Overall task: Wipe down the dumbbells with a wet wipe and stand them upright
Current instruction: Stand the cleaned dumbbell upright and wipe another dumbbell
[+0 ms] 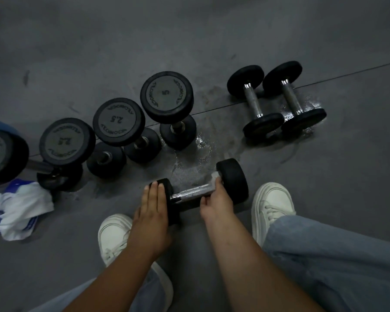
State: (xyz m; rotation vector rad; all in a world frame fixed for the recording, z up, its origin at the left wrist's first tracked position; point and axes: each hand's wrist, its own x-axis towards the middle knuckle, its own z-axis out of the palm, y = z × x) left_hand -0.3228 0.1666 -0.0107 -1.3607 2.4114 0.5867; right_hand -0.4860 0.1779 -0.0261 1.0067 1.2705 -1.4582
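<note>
Dim gym floor (212, 30), dark rubber, wet sheen in patches near the middle. The dumbbell in work (198, 191) lies on its side on the floor, just ahead of the person's two white shoes, with its knurled metal handle (189, 192) running left to right. Left hand (152, 206) rests flat, fingers extended, over the left rubber head; an open, pressing grip that steadies rather than clasps. Right hand (216, 199) is curled around the right end of the handle with a wet wipe (214, 175) bunched under the fingers against the inner face of the right head; grip is clenched on wipe and bar together. Four dumbbells (119, 122) stand upright in a row to the left, the leftmost cut by the frame edge; two of them read 2.5 and one reads 5. Two more dumbbells (277, 100) lie on their sides, well apart to the upper right, touching each other, with wet floor around them. A white and blue wipe packet (16, 210) sits at far left. Handling judgement: a compact, dense and rigid piece; the round heads will roll if released on their sides. The knurling gives sure purchase, but a damp bar and damp rubber may slip. Best taken at mid-handle with a full wrap, then tipped up onto one flat head face, the other hand guiding the top head. Wet floor may let the base slide.
</note>
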